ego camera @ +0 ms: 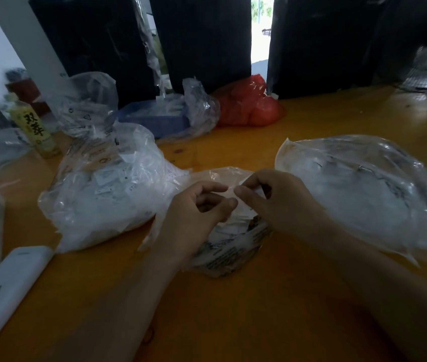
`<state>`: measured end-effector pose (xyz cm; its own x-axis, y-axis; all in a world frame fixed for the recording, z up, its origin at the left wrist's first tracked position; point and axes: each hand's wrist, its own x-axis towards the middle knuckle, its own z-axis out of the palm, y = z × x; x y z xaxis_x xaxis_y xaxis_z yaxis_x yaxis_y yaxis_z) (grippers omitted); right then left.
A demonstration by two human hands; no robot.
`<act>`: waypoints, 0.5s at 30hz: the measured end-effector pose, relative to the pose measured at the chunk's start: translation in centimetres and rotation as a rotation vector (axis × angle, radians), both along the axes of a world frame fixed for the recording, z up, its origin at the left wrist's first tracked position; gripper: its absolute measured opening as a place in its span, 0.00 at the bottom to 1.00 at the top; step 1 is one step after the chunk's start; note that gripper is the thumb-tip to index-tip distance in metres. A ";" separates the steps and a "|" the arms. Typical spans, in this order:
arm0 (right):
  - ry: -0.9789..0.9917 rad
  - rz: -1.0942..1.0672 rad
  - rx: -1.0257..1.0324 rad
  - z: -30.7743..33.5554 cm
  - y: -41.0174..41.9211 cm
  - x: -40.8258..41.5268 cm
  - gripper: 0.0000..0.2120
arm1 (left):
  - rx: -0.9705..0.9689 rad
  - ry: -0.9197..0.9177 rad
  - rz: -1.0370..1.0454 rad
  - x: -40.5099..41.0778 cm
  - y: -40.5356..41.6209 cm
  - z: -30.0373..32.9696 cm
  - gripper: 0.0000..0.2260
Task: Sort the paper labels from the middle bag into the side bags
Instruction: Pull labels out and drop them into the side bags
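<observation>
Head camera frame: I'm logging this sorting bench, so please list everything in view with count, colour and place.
middle bag: 1, clear, printed, under the hands
left bag: 1, clear, full of white labels
right bag: 1, clear, flatter
paper label: 1, white, pinched between both hands
back bags: 2, clear, rear left
blue tray: 1, rear centre
red bag: 1, rear
bottle: 1, yellow, far left
white device: 1, near left
table: 1, orange
left hand: 1
right hand: 1

Single head-worn view, forward and down, close over the table (233,309).
</observation>
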<state>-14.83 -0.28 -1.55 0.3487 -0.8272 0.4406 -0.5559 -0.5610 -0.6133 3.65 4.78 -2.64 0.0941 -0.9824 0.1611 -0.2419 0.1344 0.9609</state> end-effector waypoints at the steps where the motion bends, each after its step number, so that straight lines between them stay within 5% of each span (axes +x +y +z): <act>1: -0.023 -0.009 0.002 0.0 -0.1 -0.1 0.08 | 0.016 0.017 0.001 0.1 0.0 0.0 0.12; 12: -0.045 0.002 0.043 0.4 0.5 0.3 0.14 | 0.151 0.297 0.060 0.2 -0.2 0.6 0.04; 15: -0.048 0.050 0.013 0.5 0.8 0.3 0.09 | 0.153 0.305 0.033 0.2 -0.3 0.6 0.03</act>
